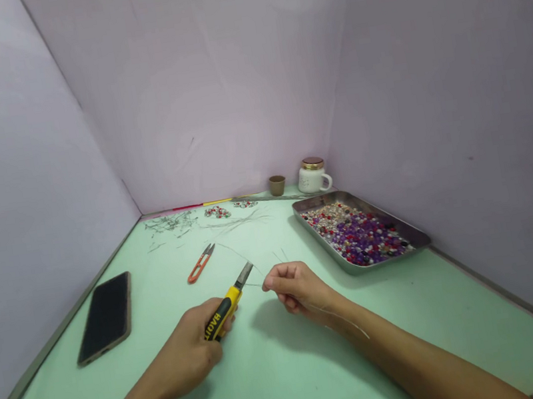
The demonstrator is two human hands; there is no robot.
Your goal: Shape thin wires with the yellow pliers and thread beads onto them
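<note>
My left hand [193, 346] is closed around a pair of pliers with yellow-and-black grips [221, 314]. Their metal jaws point up and to the right, close to the fingertips of my other hand. With thumb and forefinger together, my right hand [298, 287] pinches a thin wire [254, 285]. Fine wire ends stick out above the knuckles, and a pale strand [351, 322] trails over the wrist. Whether the jaws grip the wire is too fine to tell. Orange-handled thread snips [200, 264] lie on the table just beyond the pliers.
A metal tray [324, 244] of mixed beads [363, 231] stands at right. Behind it are a lidded white mug [312, 179] and a small brown cup [277, 185]. Wire pieces [172, 222] and beaded pieces [216, 212] lie at the back. A phone [106, 317] rests at left; walls enclose the table.
</note>
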